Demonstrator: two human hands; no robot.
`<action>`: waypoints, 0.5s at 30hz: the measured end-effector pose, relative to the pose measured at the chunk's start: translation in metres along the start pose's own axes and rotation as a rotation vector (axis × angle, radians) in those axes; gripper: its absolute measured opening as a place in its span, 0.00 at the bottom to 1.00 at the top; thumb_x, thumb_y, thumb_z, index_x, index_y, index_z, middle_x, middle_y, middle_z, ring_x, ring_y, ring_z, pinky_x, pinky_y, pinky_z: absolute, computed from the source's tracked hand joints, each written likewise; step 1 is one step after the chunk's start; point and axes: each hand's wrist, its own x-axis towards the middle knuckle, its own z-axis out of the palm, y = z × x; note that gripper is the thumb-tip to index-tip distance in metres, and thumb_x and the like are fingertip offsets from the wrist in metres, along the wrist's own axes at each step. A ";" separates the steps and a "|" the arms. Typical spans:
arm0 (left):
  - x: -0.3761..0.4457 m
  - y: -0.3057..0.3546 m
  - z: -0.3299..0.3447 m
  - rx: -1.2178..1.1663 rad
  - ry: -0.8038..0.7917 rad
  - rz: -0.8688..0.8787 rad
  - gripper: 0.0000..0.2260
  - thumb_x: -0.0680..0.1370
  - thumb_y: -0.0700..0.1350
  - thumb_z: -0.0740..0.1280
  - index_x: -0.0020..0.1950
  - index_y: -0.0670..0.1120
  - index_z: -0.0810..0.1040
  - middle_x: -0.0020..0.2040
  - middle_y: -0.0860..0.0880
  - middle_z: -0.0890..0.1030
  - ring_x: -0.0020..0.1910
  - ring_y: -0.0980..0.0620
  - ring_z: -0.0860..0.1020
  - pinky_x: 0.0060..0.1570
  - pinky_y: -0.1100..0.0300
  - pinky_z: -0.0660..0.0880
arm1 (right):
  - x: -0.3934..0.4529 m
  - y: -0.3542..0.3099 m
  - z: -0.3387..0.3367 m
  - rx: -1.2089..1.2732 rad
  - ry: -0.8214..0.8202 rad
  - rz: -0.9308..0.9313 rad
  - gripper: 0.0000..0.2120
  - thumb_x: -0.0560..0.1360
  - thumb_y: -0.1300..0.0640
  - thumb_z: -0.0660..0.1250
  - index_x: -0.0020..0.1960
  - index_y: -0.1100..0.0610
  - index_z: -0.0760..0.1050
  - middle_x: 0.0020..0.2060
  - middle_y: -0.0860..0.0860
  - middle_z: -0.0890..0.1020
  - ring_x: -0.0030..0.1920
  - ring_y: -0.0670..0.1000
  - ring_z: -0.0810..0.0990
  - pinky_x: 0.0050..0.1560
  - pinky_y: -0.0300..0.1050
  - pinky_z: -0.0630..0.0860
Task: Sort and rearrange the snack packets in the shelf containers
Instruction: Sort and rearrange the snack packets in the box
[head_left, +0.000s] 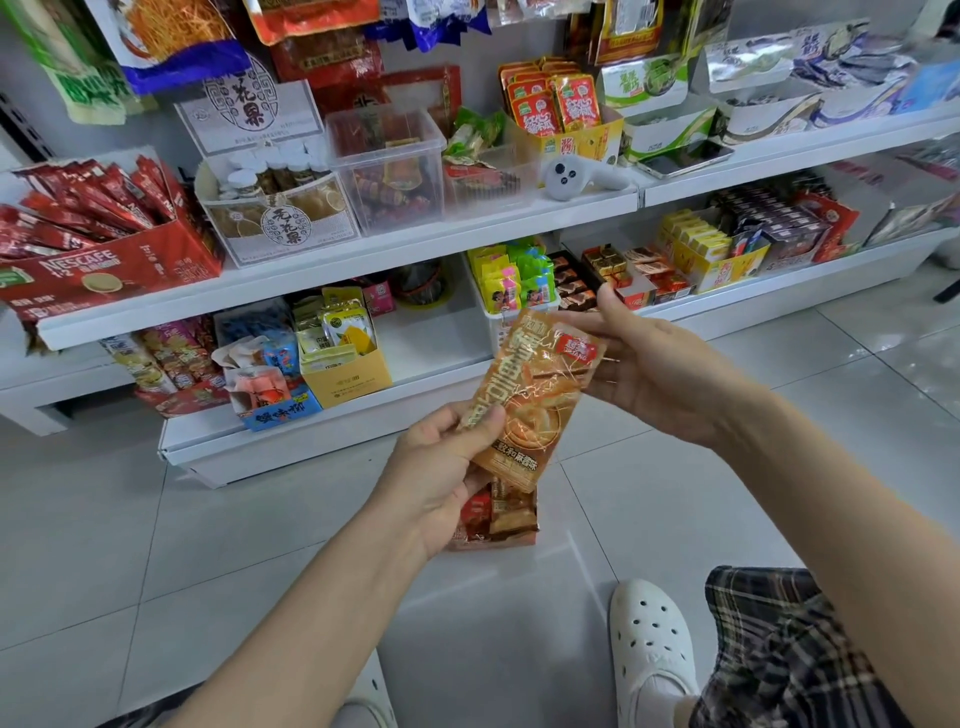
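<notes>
White tiered shop shelves (363, 270) stocked with snack boxes and clear plastic bins stand over a pale tiled floor (130, 545). Held up in front of the lowest shelf, an orange-brown glossy foil snack packet (535, 400) is pinched at its lower end by the left hand (441, 473) and at its top corner by the right hand (654, 374). Left hand also grips more orange-red packets (498, 514) underneath.

Your left hand (441, 467) hides most of the packets (498, 514) stacked behind the front orange packet (535, 395). The hanging bags (171, 36) are cut off at the top edge. The far-right shelf boxes (831, 67) blur, perhaps dried fish.
</notes>
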 end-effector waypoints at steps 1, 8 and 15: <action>-0.001 -0.001 -0.002 0.028 0.014 0.008 0.07 0.75 0.38 0.70 0.52 0.40 0.80 0.45 0.43 0.86 0.41 0.49 0.84 0.37 0.57 0.81 | -0.001 0.002 -0.001 -0.069 -0.011 -0.019 0.20 0.76 0.46 0.63 0.58 0.59 0.81 0.49 0.55 0.85 0.51 0.51 0.84 0.52 0.43 0.81; -0.002 -0.002 -0.002 0.033 -0.044 -0.022 0.08 0.77 0.38 0.67 0.55 0.39 0.81 0.47 0.43 0.85 0.43 0.50 0.84 0.39 0.58 0.82 | 0.002 0.010 -0.006 -0.307 0.146 -0.106 0.08 0.75 0.60 0.69 0.54 0.59 0.82 0.46 0.55 0.86 0.49 0.53 0.85 0.52 0.45 0.82; 0.012 -0.006 -0.011 0.083 -0.042 -0.003 0.08 0.79 0.38 0.66 0.56 0.42 0.81 0.48 0.44 0.86 0.44 0.52 0.84 0.39 0.61 0.81 | 0.007 0.014 -0.008 -0.591 0.192 -0.131 0.05 0.74 0.54 0.71 0.49 0.54 0.81 0.38 0.50 0.86 0.37 0.43 0.84 0.39 0.35 0.80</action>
